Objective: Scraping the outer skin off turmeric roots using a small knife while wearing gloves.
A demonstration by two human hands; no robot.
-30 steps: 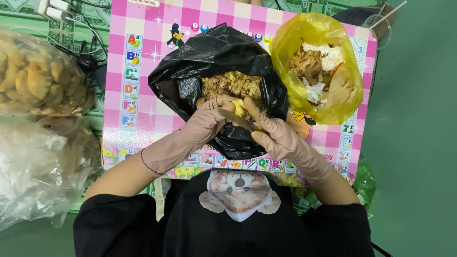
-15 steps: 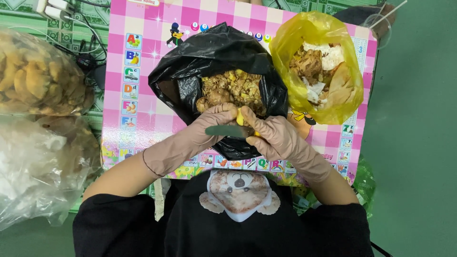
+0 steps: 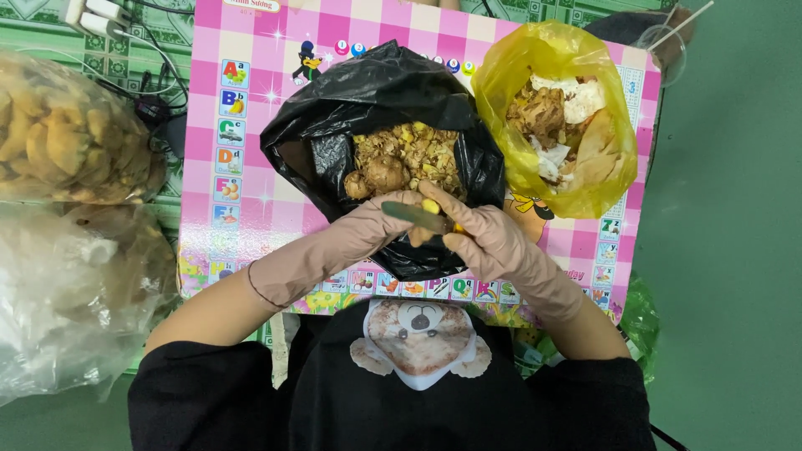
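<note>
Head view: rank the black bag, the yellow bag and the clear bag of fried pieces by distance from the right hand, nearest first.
From the right hand:
1. Black bag, directly under the hand, table centre.
2. Yellow bag, just beyond, at the table's right end.
3. Clear bag of fried pieces, far left, off the table.

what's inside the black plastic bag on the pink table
The black bag holds brownish peeled scraps and two rounded brown tubers. Gloved hands cover its near edge; deeper contents are hidden.

A pink checked picture board (image 3: 251, 242) on a green floor (image 3: 735, 250), with cables (image 3: 125, 50) at the top.
</note>
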